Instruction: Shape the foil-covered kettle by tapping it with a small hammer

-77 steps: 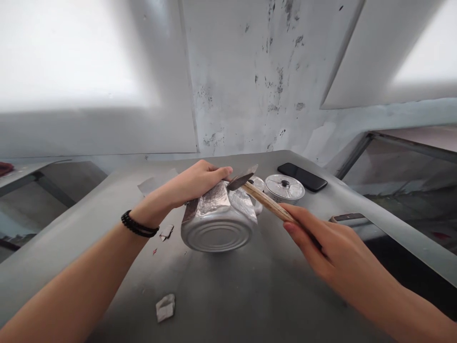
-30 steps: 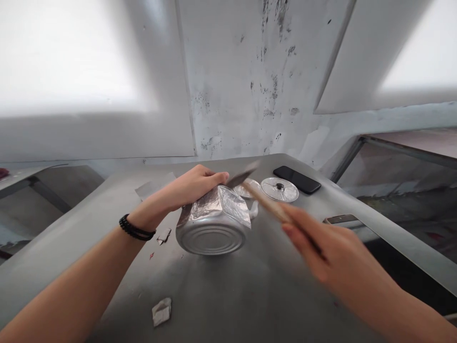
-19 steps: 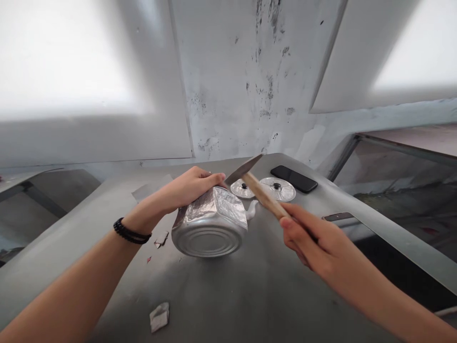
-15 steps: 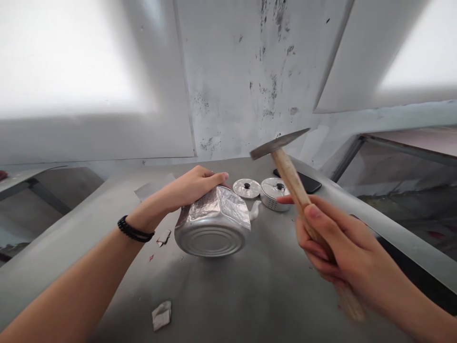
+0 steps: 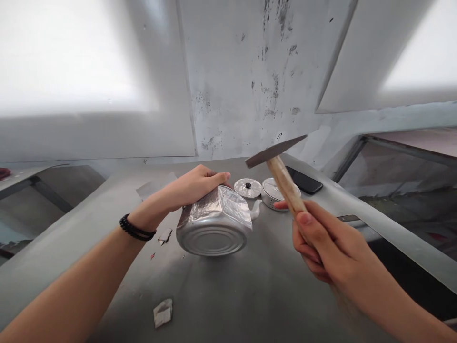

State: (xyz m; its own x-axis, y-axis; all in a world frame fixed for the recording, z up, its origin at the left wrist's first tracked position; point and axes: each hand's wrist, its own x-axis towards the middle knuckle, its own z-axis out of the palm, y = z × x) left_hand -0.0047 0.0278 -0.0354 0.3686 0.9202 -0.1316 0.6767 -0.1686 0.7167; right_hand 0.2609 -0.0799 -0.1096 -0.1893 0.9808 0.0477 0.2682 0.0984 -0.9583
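A silver metal teapot (image 5: 214,233) lies tipped on the table, its ringed base facing me and its spout pointing right. Its side looks dented and crinkled. My left hand (image 5: 200,186) is closed over the teapot's far upper end, most fingers hidden behind it. In my right hand (image 5: 321,243) is a hammer (image 5: 285,178) with a wooden handle, gripped in the fist. The hammer's narrow metal head is raised above and to the right of the teapot, apart from it.
Behind the spout lie a round lid (image 5: 247,187) with a black knob and a perforated strainer (image 5: 271,194), partly hidden by the hammer. A black phone (image 5: 303,180) lies farther back. Crumpled scraps (image 5: 163,313) are on the grey table (image 5: 228,305). A stained wall (image 5: 232,85) rises behind.
The hammer and my right hand have moved slightly left, the head dipping a little lower. My left hand and the teapot stay nearly as they were.
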